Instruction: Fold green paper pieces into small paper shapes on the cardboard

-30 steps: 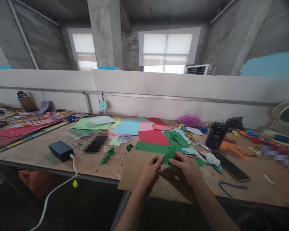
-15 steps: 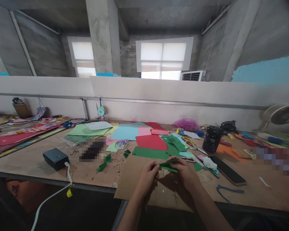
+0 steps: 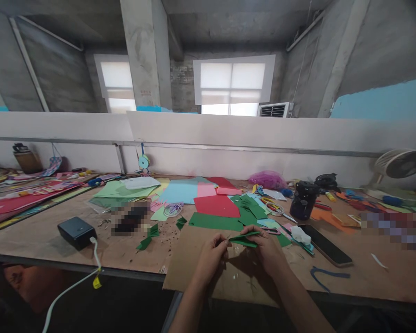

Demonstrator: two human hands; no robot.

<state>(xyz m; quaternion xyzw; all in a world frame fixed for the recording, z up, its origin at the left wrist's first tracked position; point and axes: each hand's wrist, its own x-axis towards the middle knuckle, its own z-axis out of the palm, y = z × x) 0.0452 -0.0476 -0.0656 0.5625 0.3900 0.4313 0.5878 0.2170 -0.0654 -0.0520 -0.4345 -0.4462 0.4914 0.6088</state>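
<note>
A folded piece of green paper (image 3: 244, 239) is held between both hands, above a sheet of brown cardboard (image 3: 183, 259). My left hand (image 3: 213, 252) pinches its left end between thumb and fingers. My right hand (image 3: 263, 245) grips the right end, fingers on top and partly hiding it. Behind the hands lies a long green paper strip (image 3: 215, 221), with a stack of green sheets (image 3: 251, 206) to its right. Small folded green pieces (image 3: 149, 237) rest to the left of the cardboard.
A black power adapter (image 3: 76, 232) with a white cable sits at the left. On the right are a smartphone (image 3: 327, 246), crumpled white tissue (image 3: 301, 235), a dark cup (image 3: 303, 201) and a fan (image 3: 400, 164). Red paper (image 3: 217, 206) and blue paper (image 3: 179, 190) lie behind.
The view has shifted slightly. Both hands still hold the folded green paper in nearly the same place, and its top layer now looks a little flatter and wider.
</note>
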